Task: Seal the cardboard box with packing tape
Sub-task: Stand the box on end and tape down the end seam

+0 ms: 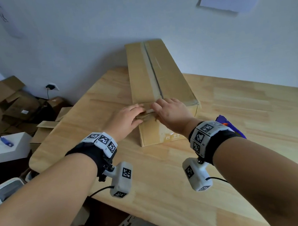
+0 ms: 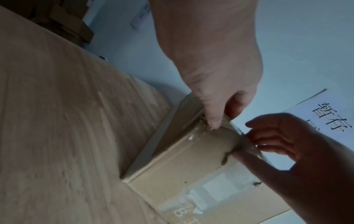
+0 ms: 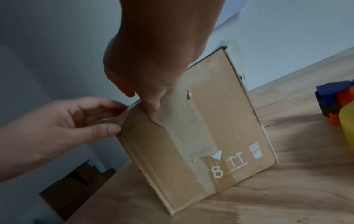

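A long cardboard box lies on the wooden table, its end face with a printed "8" towards me. A strip of packing tape runs along the top seam and folds down over the end face. Both hands clasp the near top edge, fingers on top and thumbs on the end face. My left hand pinches the edge left of the seam, thumb tip at the corner. My right hand holds the edge at the seam, its thumb on the tape.
A blue and orange tape dispenser stands on the table right of the box, behind my right wrist. Left of the table, on the floor, are several flattened cartons and a white box. The wall is close behind the box's far end.
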Motion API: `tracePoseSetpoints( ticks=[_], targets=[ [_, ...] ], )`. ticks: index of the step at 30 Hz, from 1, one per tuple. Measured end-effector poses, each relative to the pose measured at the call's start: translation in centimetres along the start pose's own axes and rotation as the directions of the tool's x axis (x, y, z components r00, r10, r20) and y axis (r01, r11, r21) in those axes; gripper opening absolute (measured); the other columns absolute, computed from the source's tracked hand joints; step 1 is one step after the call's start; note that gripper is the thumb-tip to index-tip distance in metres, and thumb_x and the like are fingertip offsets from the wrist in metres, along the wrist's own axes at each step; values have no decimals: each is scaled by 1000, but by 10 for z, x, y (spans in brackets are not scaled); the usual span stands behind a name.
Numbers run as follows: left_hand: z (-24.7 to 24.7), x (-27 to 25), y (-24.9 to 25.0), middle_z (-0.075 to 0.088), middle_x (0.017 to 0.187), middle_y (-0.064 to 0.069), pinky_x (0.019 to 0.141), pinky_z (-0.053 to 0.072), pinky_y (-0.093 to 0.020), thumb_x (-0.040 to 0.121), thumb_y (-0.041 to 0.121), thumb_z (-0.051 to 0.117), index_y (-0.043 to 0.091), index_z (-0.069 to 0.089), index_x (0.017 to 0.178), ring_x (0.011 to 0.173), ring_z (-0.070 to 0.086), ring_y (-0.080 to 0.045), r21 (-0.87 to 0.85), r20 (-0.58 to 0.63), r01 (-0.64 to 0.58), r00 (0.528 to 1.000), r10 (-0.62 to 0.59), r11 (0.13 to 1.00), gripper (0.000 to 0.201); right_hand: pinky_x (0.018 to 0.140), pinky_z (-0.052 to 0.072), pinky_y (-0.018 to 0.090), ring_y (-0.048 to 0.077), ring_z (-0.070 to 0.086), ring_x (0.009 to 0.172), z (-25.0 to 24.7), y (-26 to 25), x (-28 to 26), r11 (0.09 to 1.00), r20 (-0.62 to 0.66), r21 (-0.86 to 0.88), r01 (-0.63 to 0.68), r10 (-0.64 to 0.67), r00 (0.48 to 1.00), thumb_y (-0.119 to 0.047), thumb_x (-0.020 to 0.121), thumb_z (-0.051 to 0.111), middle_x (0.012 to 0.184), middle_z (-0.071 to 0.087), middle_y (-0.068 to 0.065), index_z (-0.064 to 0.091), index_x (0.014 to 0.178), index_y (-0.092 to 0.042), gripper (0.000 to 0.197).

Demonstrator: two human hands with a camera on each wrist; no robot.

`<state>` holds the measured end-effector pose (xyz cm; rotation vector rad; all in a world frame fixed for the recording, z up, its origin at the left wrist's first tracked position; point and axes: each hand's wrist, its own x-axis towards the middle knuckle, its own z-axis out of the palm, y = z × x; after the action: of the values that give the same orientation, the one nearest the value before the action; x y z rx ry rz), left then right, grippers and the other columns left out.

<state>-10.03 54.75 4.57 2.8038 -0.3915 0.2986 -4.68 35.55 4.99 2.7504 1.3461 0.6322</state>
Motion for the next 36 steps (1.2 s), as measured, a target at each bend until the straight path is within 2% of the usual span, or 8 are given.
tracePoseSetpoints(
  ticks=[6, 11, 16, 21, 26, 30, 33, 36],
  targets=[
    [3, 0, -10, 45, 143, 7, 109, 35, -32, 88, 36, 60, 18, 55, 130, 133, 38, -8, -123, -14, -8, 1000, 6, 992, 46, 46, 44, 26, 26, 59, 54, 13, 5, -4, 991, -187, 94, 94, -75, 979, -9, 73, 69, 71, 63, 8, 66, 73, -7, 4],
    [2, 2, -17, 40, 146, 8, 112, 27, -28, 85, 53, 51, 21, 51, 134, 136, 31, -2, -143, 62, -10, 998, 19, 990, 58, 42, 47, 26, 25, 62, 60, 24, 3, -9, 970, -225, 239, 41, 14, 974, -21, 83, 48, 80, 67, 4, 68, 73, -11, 24],
    [14, 10, -15, 66, 118, -3, 96, 46, -34, 88, 51, 42, 12, 71, 107, 113, 59, -20, -129, -157, -79, 986, 58, 988, 51, 43, 48, 27, 25, 63, 65, 33, 7, -8, 979, -340, 149, 136, -78, 937, -13, 86, 55, 84, 68, 3, 68, 73, -12, 18],
    [27, 16, -17, 68, 101, -5, 74, 50, -38, 83, 45, 54, 9, 70, 89, 88, 56, -28, 9, -245, -150, 958, 147, 989, 40, 49, 49, 31, 27, 62, 67, 40, 3, -8, 985, -406, 0, 175, -159, 900, -3, 80, 63, 84, 67, 8, 64, 77, -10, 7],
    [38, 7, -18, 62, 114, -3, 79, 46, -42, 81, 46, 51, 12, 63, 99, 100, 45, -23, 130, -213, -123, 966, 148, 984, 41, 58, 57, 39, 34, 67, 86, 38, 5, -20, 976, -283, 39, 216, -197, 939, -4, 79, 60, 102, 68, 15, 72, 91, -4, 17],
    [21, 24, -6, 58, 105, 1, 84, 28, -39, 84, 66, 30, 18, 58, 98, 97, 51, -24, 197, -145, -45, 987, 75, 979, 57, 82, 55, 43, 34, 66, 93, 26, 13, -22, 967, -201, 172, 187, -152, 968, -9, 67, 78, 102, 67, 16, 52, 104, -7, 46],
    [19, 42, 10, 50, 112, -1, 86, 27, -38, 81, 71, 13, 25, 49, 121, 103, 44, -24, 283, -32, 50, 999, -43, 958, 71, 93, 39, 42, 32, 64, 91, 24, 27, -24, 993, -174, 95, 71, -53, 983, -20, 67, 78, 104, 65, 14, 52, 108, -7, 50],
    [30, 43, 12, 42, 113, -4, 85, 25, -38, 81, 70, 19, 31, 44, 133, 104, 37, -25, 309, 2, 78, 997, -82, 948, 69, 88, 33, 41, 30, 61, 87, 27, 42, -32, 999, -143, 17, -50, 52, 988, -27, 69, 78, 103, 63, 12, 57, 110, -9, 49]
  ],
)
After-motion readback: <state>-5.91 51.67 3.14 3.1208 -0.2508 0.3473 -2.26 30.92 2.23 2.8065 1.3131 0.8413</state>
